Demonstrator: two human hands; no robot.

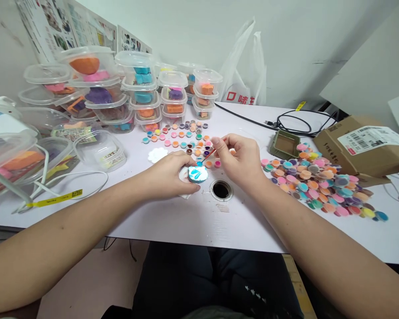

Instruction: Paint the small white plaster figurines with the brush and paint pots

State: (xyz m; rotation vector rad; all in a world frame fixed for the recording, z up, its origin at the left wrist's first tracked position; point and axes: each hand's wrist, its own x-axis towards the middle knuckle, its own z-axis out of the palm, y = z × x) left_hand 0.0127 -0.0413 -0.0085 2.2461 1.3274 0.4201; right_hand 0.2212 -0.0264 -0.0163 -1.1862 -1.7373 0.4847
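Observation:
My left hand [176, 175] is closed around a small rounded white piece [198, 174] with blue paint streaks on its face and blue along its edge. Pale tissue-like material [185, 175] shows between the piece and my palm. In a pinch, my right hand [237, 155] holds a thin paintbrush [212, 153] with a reddish handle. Its tip points down toward a small pot of blue paint [199, 164] just beyond the piece; contact cannot be made out. Strips of small paint pots [182, 144] lie beyond both hands. A white scalloped disc [158, 154] is left of them.
Stacked clear tubs [142, 95] of coloured pieces fill the back left. A heap of paint pots [319, 181] lies right, near a green tray [285, 144] and a cardboard box [362, 146]. A cable hole [221, 190] opens in the white table [193, 226]. A plastic bag [244, 75] stands behind.

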